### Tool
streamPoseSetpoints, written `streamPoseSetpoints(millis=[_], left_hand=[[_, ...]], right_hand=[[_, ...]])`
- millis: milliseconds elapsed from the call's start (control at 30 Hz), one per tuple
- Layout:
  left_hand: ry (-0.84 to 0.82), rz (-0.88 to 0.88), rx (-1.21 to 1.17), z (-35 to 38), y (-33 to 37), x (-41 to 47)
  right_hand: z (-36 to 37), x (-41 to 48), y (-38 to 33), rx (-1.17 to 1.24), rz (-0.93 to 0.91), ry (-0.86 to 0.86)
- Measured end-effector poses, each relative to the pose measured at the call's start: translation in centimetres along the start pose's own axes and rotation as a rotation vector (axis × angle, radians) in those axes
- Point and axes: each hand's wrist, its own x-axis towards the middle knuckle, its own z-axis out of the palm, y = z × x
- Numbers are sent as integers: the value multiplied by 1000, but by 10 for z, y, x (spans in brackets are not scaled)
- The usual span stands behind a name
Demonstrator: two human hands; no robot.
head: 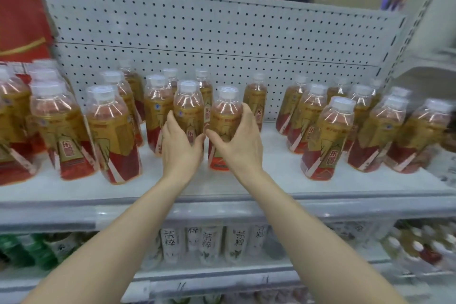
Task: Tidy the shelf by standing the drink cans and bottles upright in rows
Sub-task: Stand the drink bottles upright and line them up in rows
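Note:
Many drink bottles with gold-and-red labels and white caps stand upright on a white shelf [278,180]. At the middle, my left hand [181,148] grips one bottle [188,103] around its lower body. Touching it on the right stands a second bottle [225,111], which my right hand [240,142] grips with the fingers wrapped round its right side. Both bottles are upright with their bases on the shelf. A group of bottles [111,131] fills the left part and another group [328,136] the right part.
A grey pegboard wall [222,37] backs the shelf. A red package [19,15] stands at upper left. Bare shelf surface lies to the right of the held bottles and along the front edge. A lower shelf holds white tea bottles [204,244] and green bottles [29,249].

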Motion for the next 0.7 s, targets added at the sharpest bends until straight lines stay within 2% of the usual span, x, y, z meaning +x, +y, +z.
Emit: streamPoseSetpoints(millis=[200, 433, 700], left_hand=[[-12, -81, 51, 1, 6, 11], [-93, -53, 69, -3, 4, 12], [-162, -20, 28, -10, 7, 8]], right_hand=[[-9, 13, 13, -81, 23, -18], [-32, 46, 49, -83, 113, -26], [-25, 68, 62, -91, 155, -45]])
